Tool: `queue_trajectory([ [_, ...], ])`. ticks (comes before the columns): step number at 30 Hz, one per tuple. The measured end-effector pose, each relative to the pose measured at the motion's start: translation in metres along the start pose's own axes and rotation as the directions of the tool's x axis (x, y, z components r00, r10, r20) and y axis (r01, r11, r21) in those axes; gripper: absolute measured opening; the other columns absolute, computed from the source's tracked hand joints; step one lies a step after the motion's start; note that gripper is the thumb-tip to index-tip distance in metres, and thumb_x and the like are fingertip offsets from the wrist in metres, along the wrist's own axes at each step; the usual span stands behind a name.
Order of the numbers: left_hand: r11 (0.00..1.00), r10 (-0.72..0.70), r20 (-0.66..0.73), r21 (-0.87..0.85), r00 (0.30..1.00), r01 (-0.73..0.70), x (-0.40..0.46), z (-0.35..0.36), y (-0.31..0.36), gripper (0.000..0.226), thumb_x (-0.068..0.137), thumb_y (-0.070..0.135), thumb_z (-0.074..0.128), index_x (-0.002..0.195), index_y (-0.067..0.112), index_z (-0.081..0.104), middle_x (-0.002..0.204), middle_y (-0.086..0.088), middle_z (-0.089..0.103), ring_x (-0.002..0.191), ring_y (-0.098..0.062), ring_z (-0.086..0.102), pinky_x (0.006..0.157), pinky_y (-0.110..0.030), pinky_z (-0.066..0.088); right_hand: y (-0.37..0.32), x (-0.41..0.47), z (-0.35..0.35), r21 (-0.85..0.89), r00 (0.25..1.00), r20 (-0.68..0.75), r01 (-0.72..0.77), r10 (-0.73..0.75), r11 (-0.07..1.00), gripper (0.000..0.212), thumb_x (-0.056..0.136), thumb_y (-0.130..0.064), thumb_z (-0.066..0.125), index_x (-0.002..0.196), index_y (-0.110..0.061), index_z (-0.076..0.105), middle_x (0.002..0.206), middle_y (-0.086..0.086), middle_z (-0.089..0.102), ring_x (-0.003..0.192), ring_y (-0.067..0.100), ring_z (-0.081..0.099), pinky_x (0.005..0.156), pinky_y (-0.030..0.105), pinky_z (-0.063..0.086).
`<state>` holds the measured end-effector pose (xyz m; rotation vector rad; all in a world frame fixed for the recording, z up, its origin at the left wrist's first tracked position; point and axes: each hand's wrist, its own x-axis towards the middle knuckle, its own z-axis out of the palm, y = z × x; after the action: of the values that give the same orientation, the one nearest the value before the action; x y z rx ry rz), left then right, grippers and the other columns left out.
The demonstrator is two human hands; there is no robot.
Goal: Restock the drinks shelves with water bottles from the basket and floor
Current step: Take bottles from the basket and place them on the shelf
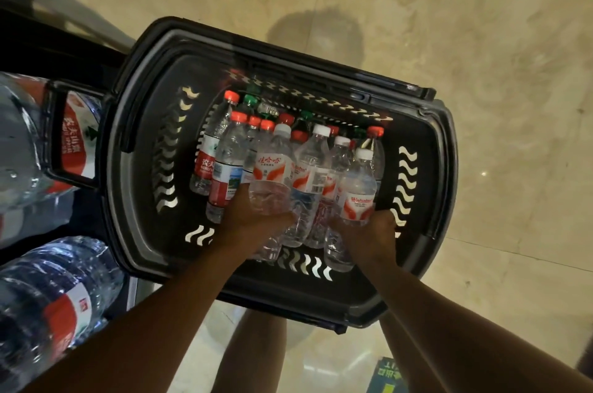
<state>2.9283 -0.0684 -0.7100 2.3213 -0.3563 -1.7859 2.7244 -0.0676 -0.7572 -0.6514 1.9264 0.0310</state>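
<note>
Both hands down in the black shopping basket [134,200] on the floor. Left hand [248,216] fingers curled round a white-capped water bottle [272,174] — right hand [372,232] fingers gripping another white-capped bottle [359,190]. Red-capped bottles [224,165] packed just left.

**Readable labels around the two grips**

The white-capped bottle [359,187] gripped by the right hand [369,232] carries a white label with a red brand word reading roughly "Watsons"; the smaller print under it is too fine to read. The white-capped bottle [272,174] held by the left hand [253,219] shows three red Chinese characters over a red wing mark. Just left of that grip, a red-capped bottle [207,152] has a red label with "农夫" and "NONGFU". Well left of both grips, a large jug [75,136] bears a red label with white characters "农夫山泉".
</note>
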Motion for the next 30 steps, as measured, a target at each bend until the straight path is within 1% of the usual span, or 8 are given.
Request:
queue_trajectory([
  [2,1.0,-0.015,0.025,-0.01,1.0,0.016,0.0,-0.001,-0.002,0.061,0.075,0.011,0.086,0.128,0.022,0.058,0.118,0.001,0.069,0.111,-0.019,0.066,0.093,-0.044,0.059,0.001,-0.007,0.003,0.014,1.0,-0.026,0.006,-0.005,1.0,0.063,0.069,-0.033,0.093,0.118,-0.018,0.056,0.101,-0.002,0.071,0.09,0.019,0.074,0.066,0.027,0.061],
  [6,0.997,-0.032,0.138,-0.067,0.99,0.041,-0.002,-0.013,-0.009,0.058,0.078,0.018,0.084,0.129,0.027,0.057,0.115,0.0,0.071,0.1,-0.017,0.071,0.076,-0.033,0.06,-0.002,-0.016,0.006,0.078,0.999,0.024,-0.047,0.046,0.996,0.07,0.074,-0.035,0.089,0.127,-0.014,0.048,0.108,0.002,0.07,0.091,0.02,0.073,0.065,0.032,0.061],
  [9,0.995,-0.024,0.161,-0.09,0.987,0.039,-0.012,-0.021,-0.015,0.059,0.08,0.02,0.083,0.131,0.03,0.055,0.117,0.001,0.068,0.105,-0.018,0.068,0.082,-0.036,0.059,-0.016,-0.027,0.001,0.149,0.978,0.193,-0.114,0.084,0.982,0.05,0.08,-0.03,0.085,0.121,-0.017,0.06,0.106,0.002,0.073,0.093,0.021,0.073,0.064,0.027,0.054],
  [12,0.994,0.017,0.112,-0.11,0.994,-0.004,-0.038,-0.03,-0.019,0.053,0.08,0.019,0.084,0.117,0.041,0.054,0.108,0.012,0.064,0.094,-0.002,0.061,0.062,-0.017,0.05,-0.033,-0.047,-0.012,0.13,0.92,0.385,-0.129,0.07,0.983,0.036,0.083,-0.026,0.082,0.114,-0.019,0.066,0.104,0.003,0.075,0.089,0.019,0.074,0.063,0.026,0.056],
  [18,0.968,0.068,-0.058,-0.237,0.996,-0.08,-0.136,-0.066,-0.014,0.055,0.074,0.015,0.089,0.118,0.031,0.06,0.103,0.008,0.071,0.086,-0.004,0.07,0.064,-0.015,0.054,-0.093,-0.128,-0.062,-0.109,0.869,0.483,0.183,-0.109,0.977,0.013,0.085,-0.018,0.079,0.088,-0.015,0.067,0.073,0.0,0.071,0.055,0.001,0.066,0.051,0.016,0.051],
  [22,0.91,0.166,-0.14,-0.359,0.976,-0.207,-0.226,-0.098,-0.004,0.045,0.076,0.022,0.088,0.113,0.03,0.065,0.099,0.007,0.076,0.091,-0.01,0.074,0.07,-0.017,0.055,-0.149,-0.214,-0.11,-0.095,0.782,0.61,0.233,-0.129,0.968,0.025,0.075,-0.02,0.085,0.091,-0.014,0.067,0.083,0.007,0.071,0.066,0.008,0.067,0.077,0.044,0.059],
  [26,0.807,0.22,-0.233,-0.502,0.947,-0.31,-0.323,-0.129,0.017,0.032,0.08,0.054,0.072,0.109,0.04,0.069,0.099,0.015,0.077,0.087,-0.002,0.074,0.069,-0.016,0.055,-0.199,-0.302,-0.152,-0.045,0.778,0.573,0.344,-0.258,0.938,0.041,0.073,-0.01,0.087,0.111,-0.014,0.07,0.099,0.007,0.077,0.091,0.026,0.075,0.074,0.031,0.055],
  [30,0.731,0.251,-0.367,-0.535,0.896,-0.424,-0.402,-0.153,0.031,0.017,0.104,0.033,0.05,0.105,0.037,0.067,0.098,0.017,0.075,0.093,-0.004,0.07,0.072,-0.016,0.052,-0.24,-0.382,-0.185,-0.035,0.671,0.621,0.54,-0.405,0.841,0.044,0.072,-0.025,0.09,0.112,-0.018,0.072,0.095,-0.002,0.079,0.089,0.014,0.076,0.079,0.026,0.056],
])
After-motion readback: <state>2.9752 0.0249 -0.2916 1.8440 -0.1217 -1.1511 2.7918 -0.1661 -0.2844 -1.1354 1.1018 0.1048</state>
